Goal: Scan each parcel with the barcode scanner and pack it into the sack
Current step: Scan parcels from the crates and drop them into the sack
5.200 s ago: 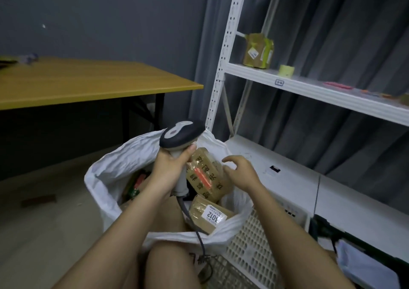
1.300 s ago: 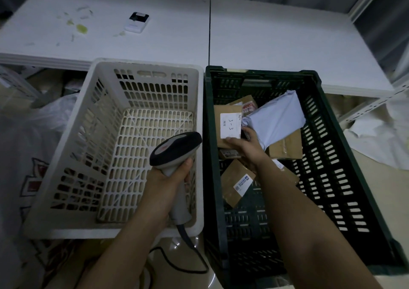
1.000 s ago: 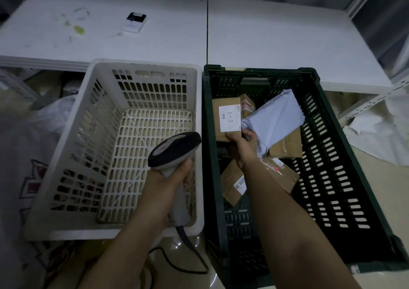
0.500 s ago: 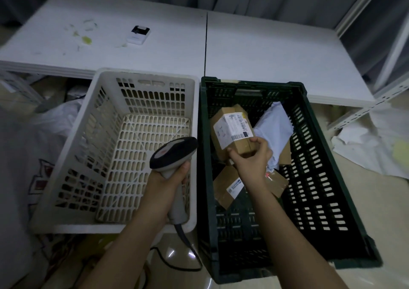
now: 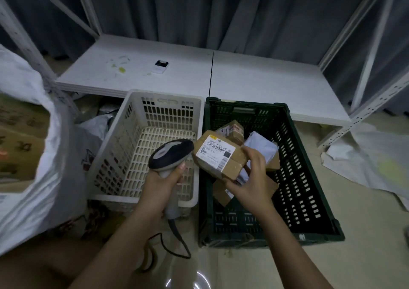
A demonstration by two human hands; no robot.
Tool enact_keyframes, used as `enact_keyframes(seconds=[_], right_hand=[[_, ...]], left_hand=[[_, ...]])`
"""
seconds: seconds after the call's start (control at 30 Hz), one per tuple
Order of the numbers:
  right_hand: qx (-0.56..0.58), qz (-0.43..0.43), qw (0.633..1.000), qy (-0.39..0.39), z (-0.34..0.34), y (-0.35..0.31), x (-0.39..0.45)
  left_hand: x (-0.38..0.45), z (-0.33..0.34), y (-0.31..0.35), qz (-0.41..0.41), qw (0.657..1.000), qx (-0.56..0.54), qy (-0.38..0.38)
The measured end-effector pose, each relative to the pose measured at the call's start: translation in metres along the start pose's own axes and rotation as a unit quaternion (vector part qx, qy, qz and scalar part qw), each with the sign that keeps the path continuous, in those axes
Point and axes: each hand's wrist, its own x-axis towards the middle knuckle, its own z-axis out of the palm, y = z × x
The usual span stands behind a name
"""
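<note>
My left hand (image 5: 162,183) grips the handle of a grey and black barcode scanner (image 5: 170,154), its head close to a brown cardboard parcel (image 5: 219,154). My right hand (image 5: 251,179) holds that parcel by its right side above the dark green crate (image 5: 309,191), white barcode label facing up toward the scanner. More parcels lie in the crate: a small brown box (image 5: 232,130), a white mailer (image 5: 262,146) and brown ones partly hidden under my hand. The white sack (image 5: 33,156) stands open at the left with brown boxes inside.
A white plastic basket (image 5: 141,147) sits left of the green crate. Behind both runs a low white shelf board (image 5: 254,78) with a small white device (image 5: 161,66). The scanner cable (image 5: 177,242) loops on the floor. White plastic sheets (image 5: 371,162) lie at the right.
My right hand lifted the parcel out of the green crate and turned its barcode label up beside the scanner head. My view rose and shifted, bringing the sack into view at left.
</note>
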Motion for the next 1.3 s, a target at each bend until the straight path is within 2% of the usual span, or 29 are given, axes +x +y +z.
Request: enact_keyframes(seconds=[0.1,0.2,0.57,0.87,1.3], right_hand=[[-0.047,0.027,0.997,-0.046,0.009,-0.003,-0.018],[-0.043,0.046,0.996,-0.058,0.019,-0.005,-0.033],[-0.076,0.003,0.997,-0.024,0.03,-0.018,-0.05],[-0.089,0.01,0.996,-0.025,0.031,-0.019,-0.049],[-0.098,0.004,0.995,-0.021,0.029,-0.016,-0.05]], left_hand=[[-0.018,-0.01,0.003,0.015,1.0,0.0,-0.005],[-0.032,-0.02,-0.001,0.021,1.0,0.006,-0.01],[-0.059,-0.047,-0.002,0.06,0.995,0.058,-0.052],[-0.064,-0.052,-0.022,0.051,0.974,0.195,-0.106],[-0.062,-0.045,-0.027,0.075,0.98,0.169,-0.076]])
